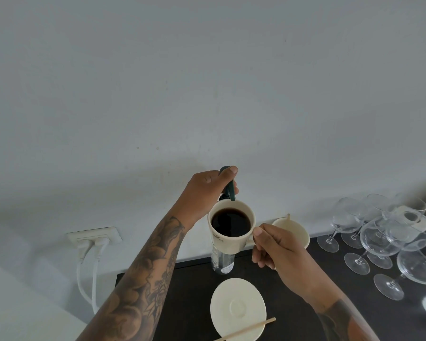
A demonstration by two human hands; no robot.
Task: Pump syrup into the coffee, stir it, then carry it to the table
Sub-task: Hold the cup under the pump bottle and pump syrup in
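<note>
My right hand [278,252] holds a cream cup [228,242] of black coffee [230,222] by its handle, lifted above the dark counter. The cup hangs under the dark green pump spout [229,190] of a clear syrup bottle [220,260], which stands behind and below it. My left hand [207,190] is wrapped over the pump head, thumb on top. A cream saucer [237,307] lies on the counter below, with a wooden stir stick [246,328] resting across its near edge.
A second cream cup [294,232] with a stick in it stands behind my right hand. Several wine glasses [384,239] crowd the counter's right side. A wall socket [94,237] with two white plugs sits to the left. The dark counter [190,291] ends at the wall.
</note>
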